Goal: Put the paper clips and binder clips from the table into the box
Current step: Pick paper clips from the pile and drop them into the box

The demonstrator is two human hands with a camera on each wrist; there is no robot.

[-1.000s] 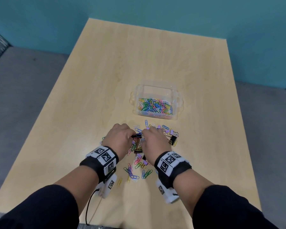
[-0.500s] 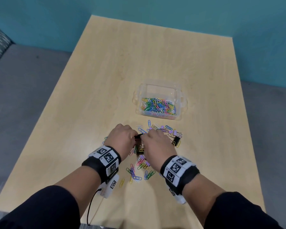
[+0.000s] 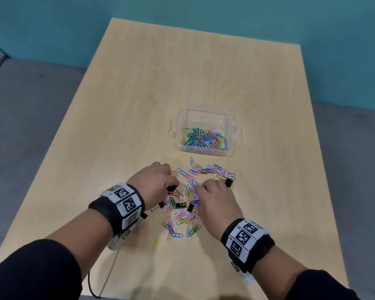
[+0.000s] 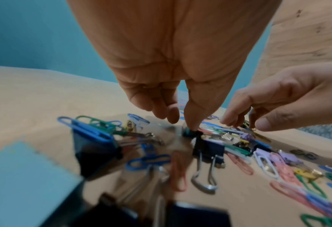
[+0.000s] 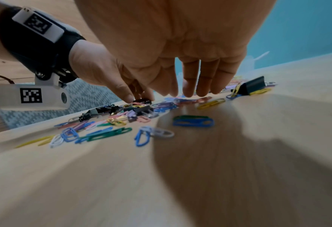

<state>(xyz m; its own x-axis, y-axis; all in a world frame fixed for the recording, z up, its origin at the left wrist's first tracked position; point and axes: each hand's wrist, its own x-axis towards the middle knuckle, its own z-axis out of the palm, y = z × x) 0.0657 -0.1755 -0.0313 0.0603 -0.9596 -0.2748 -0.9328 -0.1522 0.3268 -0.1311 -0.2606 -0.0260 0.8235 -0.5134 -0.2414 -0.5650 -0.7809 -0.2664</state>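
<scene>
1. Fingers (image 4: 192, 122) of left hand (image 3: 154, 182) pinching a small black binder clip (image 3: 171, 188); right hand (image 3: 217, 198) reaching down, loose, gripping nothing.
2. Lying already in the box (image 3: 231, 126): many paper clips.
3. Remaining scattered on the tabletop (image 3: 139, 94), just before the box: paper clips (image 3: 182, 221) and binder clips (image 3: 228, 181).

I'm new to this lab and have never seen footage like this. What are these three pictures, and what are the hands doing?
No machine here: a person works with bare hands, wearing black wristbands with printed square markers. One picture comes from a camera on the head, looking down; the other two come from small cameras strapped under each wrist, looking along the fingers.

On the wooden table stands a clear plastic box already holding coloured paper clips. Nearer the person lies a loose pile of paper clips mixed with black and purple binder clips.

The left hand pinches a small black binder clip at the pile's edge. The right hand reaches its fingertips into the pile; whether it grips anything, I cannot tell.
</scene>
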